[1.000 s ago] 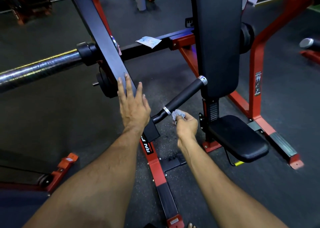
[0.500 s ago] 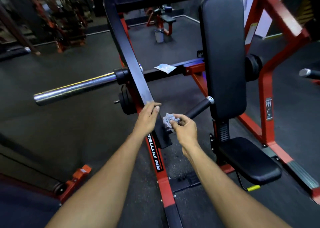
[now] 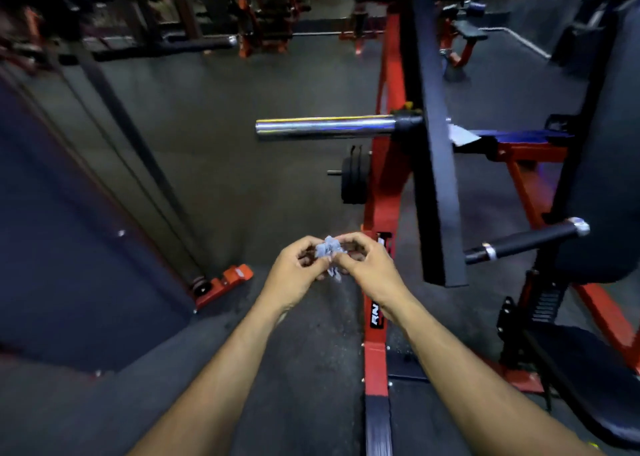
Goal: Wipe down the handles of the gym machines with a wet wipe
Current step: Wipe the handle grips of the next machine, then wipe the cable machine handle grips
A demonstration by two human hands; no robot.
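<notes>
A small crumpled pale wet wipe (image 3: 328, 250) sits between both hands in front of me. My left hand (image 3: 296, 273) pinches its left side and my right hand (image 3: 369, 268) pinches its right side, fingers curled. The black rubber handle (image 3: 526, 241) of the red machine, with silver rings at its ends, sticks out to the right of my hands and nothing touches it.
A black lever arm (image 3: 436, 164) of the machine stands between my hands and the handle. A chrome weight sleeve (image 3: 325, 126) points left above my hands. The black back pad (image 3: 602, 144) and seat (image 3: 585, 379) are at right. A wipe packet (image 3: 460, 135) lies on the frame. Another machine (image 3: 69, 234) is at left.
My left hand left the black lever arm and joined my right hand on the wipe. Both hands drew back from the handle, and my view swung left.
</notes>
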